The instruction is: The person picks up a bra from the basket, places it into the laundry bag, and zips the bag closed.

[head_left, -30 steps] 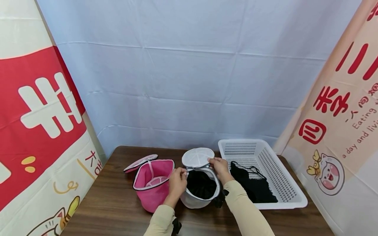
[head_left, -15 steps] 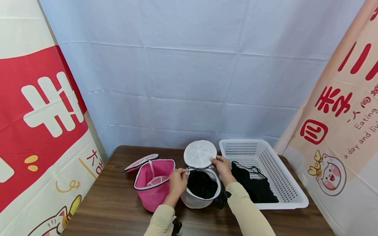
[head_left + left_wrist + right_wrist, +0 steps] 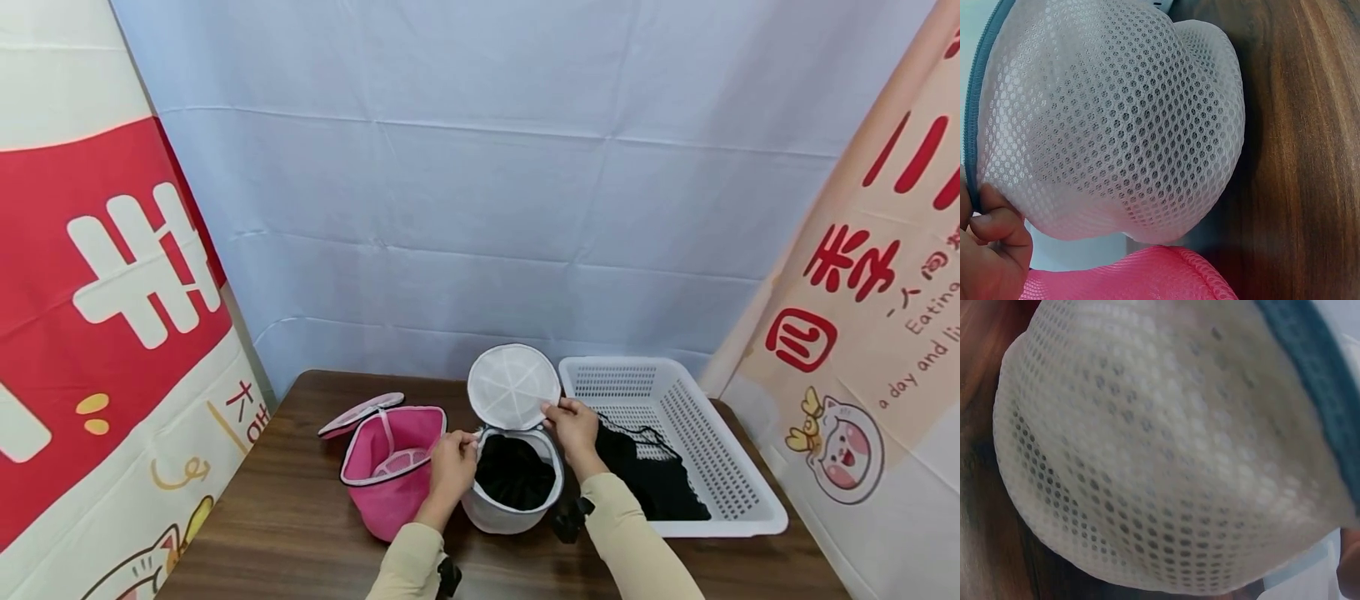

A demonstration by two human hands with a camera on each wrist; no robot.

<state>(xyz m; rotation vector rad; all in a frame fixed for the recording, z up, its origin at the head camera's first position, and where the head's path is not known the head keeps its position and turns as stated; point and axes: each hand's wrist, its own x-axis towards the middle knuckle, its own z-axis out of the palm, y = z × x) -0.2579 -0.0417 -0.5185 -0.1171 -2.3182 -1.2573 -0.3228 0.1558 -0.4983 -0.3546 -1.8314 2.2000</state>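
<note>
A white mesh laundry bag (image 3: 501, 518) stands unzipped on the table, black cloth (image 3: 517, 475) inside it. Its round lid (image 3: 512, 385) is raised at the back. My left hand (image 3: 452, 468) pinches the bag's rim at the left; the left wrist view shows thumb and finger on the dark zipper edge (image 3: 971, 125). At the lid's lower right edge, my right hand (image 3: 576, 432) grips the lid between thumb and fingers. In the right wrist view the mesh wall (image 3: 1147, 462) fills most of the picture, and only a bit of a finger shows.
Left of the white bag stands a pink mesh laundry bag (image 3: 386, 507) with its lid (image 3: 360, 412) folded back. On the right, a white plastic basket (image 3: 731, 467) holds a black garment (image 3: 660, 483). A pale blue cloth (image 3: 487, 208) hangs behind the brown table (image 3: 285, 500).
The white bag's lid has tilted up higher, and my right hand has shifted a little to the right with it. My left hand keeps its place on the rim.
</note>
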